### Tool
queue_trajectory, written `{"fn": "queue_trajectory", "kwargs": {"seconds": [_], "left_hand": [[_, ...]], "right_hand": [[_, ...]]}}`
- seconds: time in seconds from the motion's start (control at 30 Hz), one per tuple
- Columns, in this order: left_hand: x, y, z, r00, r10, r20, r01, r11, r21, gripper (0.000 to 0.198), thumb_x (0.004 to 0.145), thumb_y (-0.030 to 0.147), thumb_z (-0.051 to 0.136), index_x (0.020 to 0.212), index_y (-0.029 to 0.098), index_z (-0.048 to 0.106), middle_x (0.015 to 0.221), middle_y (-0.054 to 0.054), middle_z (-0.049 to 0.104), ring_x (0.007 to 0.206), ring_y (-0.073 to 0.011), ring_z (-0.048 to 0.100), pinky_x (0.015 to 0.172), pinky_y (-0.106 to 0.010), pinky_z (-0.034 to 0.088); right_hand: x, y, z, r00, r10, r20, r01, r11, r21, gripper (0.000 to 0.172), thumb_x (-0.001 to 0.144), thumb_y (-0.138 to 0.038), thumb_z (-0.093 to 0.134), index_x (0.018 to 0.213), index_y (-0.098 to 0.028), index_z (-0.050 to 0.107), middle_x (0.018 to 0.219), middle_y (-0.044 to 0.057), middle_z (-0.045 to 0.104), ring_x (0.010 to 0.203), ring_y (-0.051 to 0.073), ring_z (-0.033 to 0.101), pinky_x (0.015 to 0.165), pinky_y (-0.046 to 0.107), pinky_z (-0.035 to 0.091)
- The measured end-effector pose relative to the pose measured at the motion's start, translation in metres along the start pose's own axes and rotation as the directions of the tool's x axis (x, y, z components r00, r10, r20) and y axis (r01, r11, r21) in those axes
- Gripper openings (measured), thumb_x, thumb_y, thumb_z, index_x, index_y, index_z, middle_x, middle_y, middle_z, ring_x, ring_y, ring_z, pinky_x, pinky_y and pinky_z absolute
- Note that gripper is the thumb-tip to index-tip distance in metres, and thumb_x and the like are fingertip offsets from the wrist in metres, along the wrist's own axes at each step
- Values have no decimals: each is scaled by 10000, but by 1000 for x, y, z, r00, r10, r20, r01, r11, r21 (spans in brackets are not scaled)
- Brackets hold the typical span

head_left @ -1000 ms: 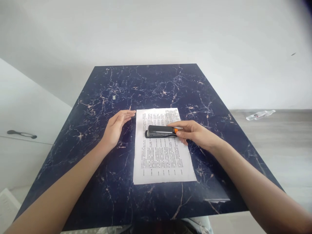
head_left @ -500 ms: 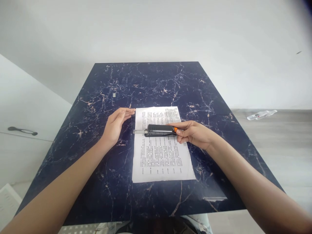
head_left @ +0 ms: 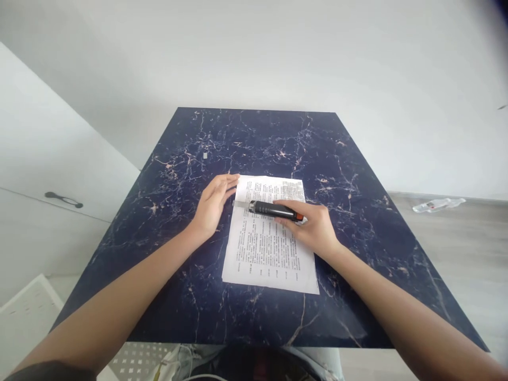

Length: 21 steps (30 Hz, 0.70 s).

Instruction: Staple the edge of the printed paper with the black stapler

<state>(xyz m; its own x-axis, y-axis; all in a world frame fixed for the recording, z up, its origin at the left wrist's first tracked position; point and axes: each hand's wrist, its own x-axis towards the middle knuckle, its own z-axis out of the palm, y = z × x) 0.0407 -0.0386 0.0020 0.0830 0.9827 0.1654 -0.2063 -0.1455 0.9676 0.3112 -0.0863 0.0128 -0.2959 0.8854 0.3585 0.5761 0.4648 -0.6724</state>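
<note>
A black stapler [head_left: 272, 209] with an orange-red end lies across the printed paper [head_left: 270, 259], held in my right hand [head_left: 315, 225]. The stapler points left. A clear flat strip [head_left: 240, 204] sticks out from its front end towards the paper's left edge. My right thumb and fingers are wrapped round its rear part. My left hand [head_left: 216, 201] rests at the paper's far left corner, fingers stretched out along the edge and fingertips touching it. Nothing is gripped in my left hand. Whether the paper is one sheet or several, I cannot tell.
The dark blue marbled table [head_left: 254, 140] stands against a white wall. A small pale square piece [head_left: 205, 155] lies at its far left. On the floor to the right is clear plastic packaging [head_left: 438, 205]. A white cabinet with a dark handle [head_left: 63, 199] stands at left.
The stapler has been turned in my right hand, so its top now faces up. My right grip has moved over it from above. The view has shifted slightly.
</note>
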Motion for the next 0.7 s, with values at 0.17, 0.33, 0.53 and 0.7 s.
{"fn": "queue_trajectory", "kwargs": {"seconds": [0.17,0.33,0.53,0.7], "left_hand": [[-2,1,4,933,-255,254,303,936,-176,243,1001,414,673,1144,225,724,1318,-135,728,1246,-314,703,1129,-514,555],[-1,1,1,897,-290,333,352,925,-142,265,939,333,769,1176,225,722,1277,-111,757,1191,-285,736,1096,-481,585],[1,-8,-3,886,-345,310,394,912,-113,197,959,288,749,1131,192,746,1143,-119,801,1110,-257,772,1082,-460,605],[1,-2,-4,886,-332,322,359,933,-24,230,956,300,751,1143,168,770,1076,-139,809,986,-253,803,984,-436,664]], "right_hand": [[-12,1,-1,922,-379,-82,349,903,-250,624,985,-88,621,1499,-440,587,1409,-40,706,1322,299,664,1090,597,568],[-14,-11,-8,848,-517,117,519,767,-378,749,1004,-70,635,1612,-451,420,1466,-58,650,1268,266,697,1078,522,592],[-15,-14,-9,873,-462,158,486,797,-359,616,1020,-97,623,1516,-456,561,1431,-78,679,1238,263,707,1055,511,602],[-12,-9,-7,865,-470,-177,356,822,-444,596,926,-44,689,1391,-417,692,1268,-38,782,1153,286,729,987,528,607]]}}
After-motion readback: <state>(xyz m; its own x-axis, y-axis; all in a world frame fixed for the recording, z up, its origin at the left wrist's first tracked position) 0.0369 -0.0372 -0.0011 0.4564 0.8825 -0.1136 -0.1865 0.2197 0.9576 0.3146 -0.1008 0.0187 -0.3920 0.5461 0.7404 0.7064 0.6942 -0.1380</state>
